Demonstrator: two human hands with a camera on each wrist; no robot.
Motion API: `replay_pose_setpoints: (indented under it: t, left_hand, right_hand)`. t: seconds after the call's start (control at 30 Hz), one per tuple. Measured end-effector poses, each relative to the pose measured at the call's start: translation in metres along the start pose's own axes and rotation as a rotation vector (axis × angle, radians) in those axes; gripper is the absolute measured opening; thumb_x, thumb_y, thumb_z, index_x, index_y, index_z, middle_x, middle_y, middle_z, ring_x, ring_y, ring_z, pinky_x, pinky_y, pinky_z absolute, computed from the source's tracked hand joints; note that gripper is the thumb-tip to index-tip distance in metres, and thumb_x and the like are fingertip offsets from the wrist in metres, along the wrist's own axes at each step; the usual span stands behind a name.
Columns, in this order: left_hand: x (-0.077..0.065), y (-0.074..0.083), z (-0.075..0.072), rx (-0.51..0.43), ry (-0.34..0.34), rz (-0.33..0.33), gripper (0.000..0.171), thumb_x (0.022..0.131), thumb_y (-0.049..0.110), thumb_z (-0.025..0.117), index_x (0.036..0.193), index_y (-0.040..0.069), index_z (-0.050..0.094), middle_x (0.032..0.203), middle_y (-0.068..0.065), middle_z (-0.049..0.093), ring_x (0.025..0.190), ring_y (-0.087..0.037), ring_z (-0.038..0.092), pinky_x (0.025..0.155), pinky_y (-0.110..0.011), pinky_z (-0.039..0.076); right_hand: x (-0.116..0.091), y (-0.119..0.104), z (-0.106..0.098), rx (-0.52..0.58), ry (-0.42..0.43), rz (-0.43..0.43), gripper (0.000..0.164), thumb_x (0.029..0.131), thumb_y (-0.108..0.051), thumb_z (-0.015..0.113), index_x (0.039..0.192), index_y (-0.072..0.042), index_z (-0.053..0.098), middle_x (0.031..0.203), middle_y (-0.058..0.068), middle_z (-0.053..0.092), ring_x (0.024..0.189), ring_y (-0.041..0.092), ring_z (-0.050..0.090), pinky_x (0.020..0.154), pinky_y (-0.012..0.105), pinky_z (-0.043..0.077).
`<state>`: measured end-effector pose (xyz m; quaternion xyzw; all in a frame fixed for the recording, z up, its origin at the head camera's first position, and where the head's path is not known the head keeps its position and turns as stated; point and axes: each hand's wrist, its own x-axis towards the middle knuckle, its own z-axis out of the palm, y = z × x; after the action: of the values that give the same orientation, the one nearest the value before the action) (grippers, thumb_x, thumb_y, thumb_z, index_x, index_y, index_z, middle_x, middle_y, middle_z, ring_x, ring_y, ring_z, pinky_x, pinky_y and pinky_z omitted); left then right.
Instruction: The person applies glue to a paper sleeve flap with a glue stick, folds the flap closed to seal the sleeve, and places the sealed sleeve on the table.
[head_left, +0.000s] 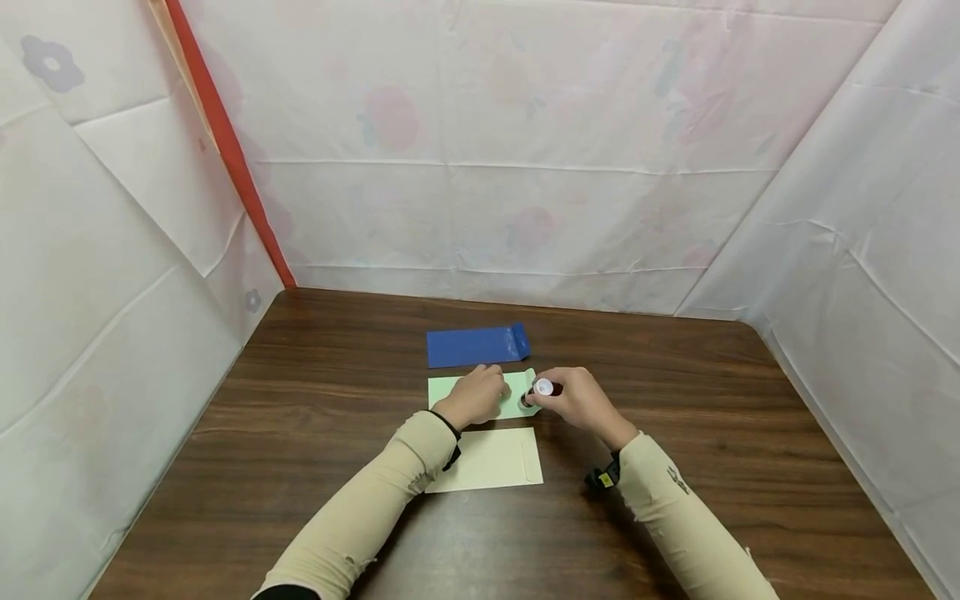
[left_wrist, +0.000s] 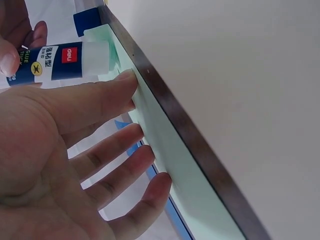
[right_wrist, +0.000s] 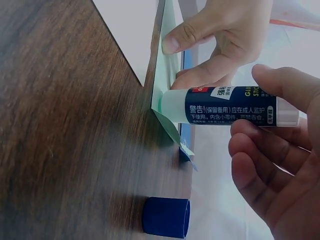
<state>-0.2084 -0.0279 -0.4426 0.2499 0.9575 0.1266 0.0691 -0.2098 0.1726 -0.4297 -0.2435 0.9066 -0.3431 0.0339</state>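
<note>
A light green envelope (head_left: pixel 442 388) lies crosswise on the table, its flap open at the right end. My left hand (head_left: pixel 474 397) presses it down with the thumb and fingertips, the fingers spread and only slightly bent in the left wrist view. Between thumb and fingers my right hand (head_left: pixel 579 402) pinches a glue stick (right_wrist: pixel 225 106) with a dark blue label and white base. The glue end points down and touches the green envelope near its flap fold. The glue stick's blue cap (right_wrist: pixel 165 217) stands on the table near the right hand.
Beyond the green envelope lies a blue envelope (head_left: pixel 471 347), its flap end at the right. A cream envelope (head_left: pixel 497 463) lies nearer, partly under the left wrist. The dark wooden table (head_left: pixel 300 433) meets patterned cloth walls (head_left: pixel 480 217) at its back and sides.
</note>
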Motion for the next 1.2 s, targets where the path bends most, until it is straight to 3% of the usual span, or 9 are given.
replay_pose_setpoints:
  t: [0.8, 1.2]
  left_hand:
    - [0.0004, -0.001, 0.0011, -0.018, -0.012, -0.01, 0.028, 0.087, 0.002, 0.067, 0.113, 0.008, 0.074, 0.111, -0.008, 0.062, 0.1, -0.024, 0.054, 0.086, -0.033, 0.051]
    - [0.0019, 0.0008, 0.0014, 0.003, -0.005, -0.007, 0.027, 0.085, 0.003, 0.071, 0.111, 0.01, 0.074, 0.111, -0.008, 0.063, 0.1, -0.024, 0.055, 0.09, -0.033, 0.05]
  right_hand:
    - [-0.0098, 0.0018, -0.0023, 0.031, 0.005, -0.022, 0.015, 0.083, -0.027, 0.077, 0.09, -0.014, 0.075, 0.082, -0.002, 0.071, 0.067, 0.005, 0.055, 0.058, 0.021, 0.046]
    - [-0.0023, 0.002, 0.0001, 0.045, 0.035, 0.038, 0.016, 0.086, -0.024, 0.075, 0.091, -0.01, 0.073, 0.082, 0.001, 0.069, 0.069, 0.009, 0.055, 0.061, 0.022, 0.046]
